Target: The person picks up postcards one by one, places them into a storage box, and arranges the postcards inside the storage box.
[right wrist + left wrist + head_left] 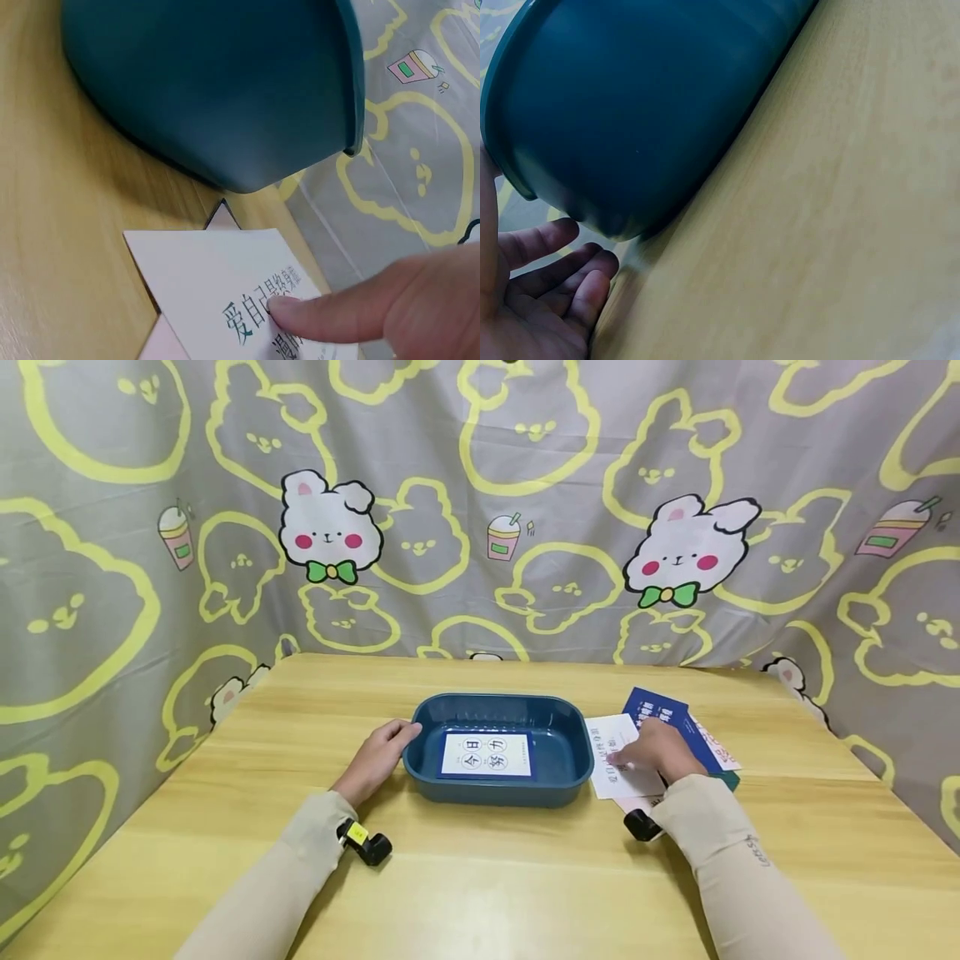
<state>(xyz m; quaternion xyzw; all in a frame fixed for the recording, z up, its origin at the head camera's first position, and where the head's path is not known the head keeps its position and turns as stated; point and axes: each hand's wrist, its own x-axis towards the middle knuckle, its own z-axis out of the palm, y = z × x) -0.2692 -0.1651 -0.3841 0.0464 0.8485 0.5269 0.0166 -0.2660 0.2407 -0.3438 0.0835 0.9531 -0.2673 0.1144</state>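
Note:
My left hand (380, 758) is at the left end of a dark teal plastic basin (495, 792), its thumb over the rim. In the left wrist view its other fingers (592, 292) are bent beside the basin's outer wall. A white card with blue edging and round characters (486, 754) lies inside the basin. Right of the basin, my right hand (660, 750) holds a white card with dark printed characters (606, 778). The right wrist view shows the thumb (322, 315) pressed on this card's face; the other fingers are hidden.
Beside the right hand lie a dark blue card (652, 703), a card with a red-and-white pattern (714, 745) and a green-edged one (729, 778). A pink card (165, 343) lies under the white one. The wooden table (487, 877) ends at a patterned curtain (420, 610).

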